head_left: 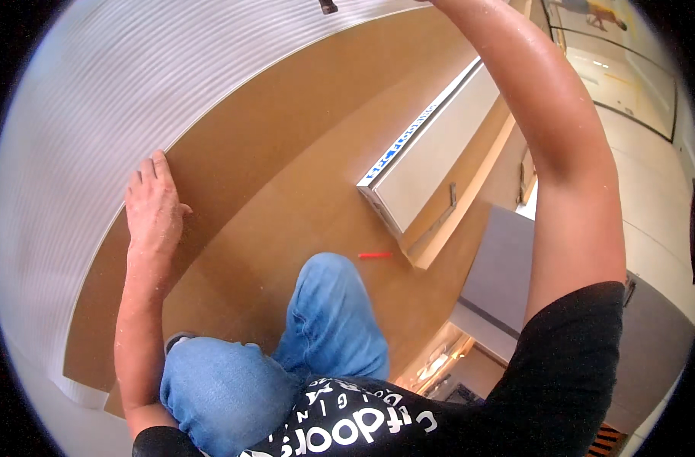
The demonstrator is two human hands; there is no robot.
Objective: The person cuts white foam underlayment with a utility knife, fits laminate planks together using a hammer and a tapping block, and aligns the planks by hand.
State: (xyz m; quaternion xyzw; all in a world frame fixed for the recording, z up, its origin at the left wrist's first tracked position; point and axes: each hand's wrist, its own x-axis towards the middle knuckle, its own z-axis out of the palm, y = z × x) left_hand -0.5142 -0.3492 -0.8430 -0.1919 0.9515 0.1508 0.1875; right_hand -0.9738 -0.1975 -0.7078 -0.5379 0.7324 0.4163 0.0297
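Note:
My left hand [155, 199] rests with fingers flat and thumb apart on the edge where a brown board [256, 99] meets a white ribbed panel [96, 114], in the left and upper part of the head view. My right forearm stretches up to the top edge, where the hand is almost wholly cut off, its fingers hidden. A small dark object [328, 6], too cut off to identify, sits at the top, left of that hand. My jeans-clad knees are bent below, over the brown surface [233, 282].
A long box [431, 152] lies on the right, beside a small red stick [374, 255]. Beyond are grey panels [492, 259], pale floor tiles [645, 198] and a glass partition [629, 87], with another person [599, 17] at the upper right.

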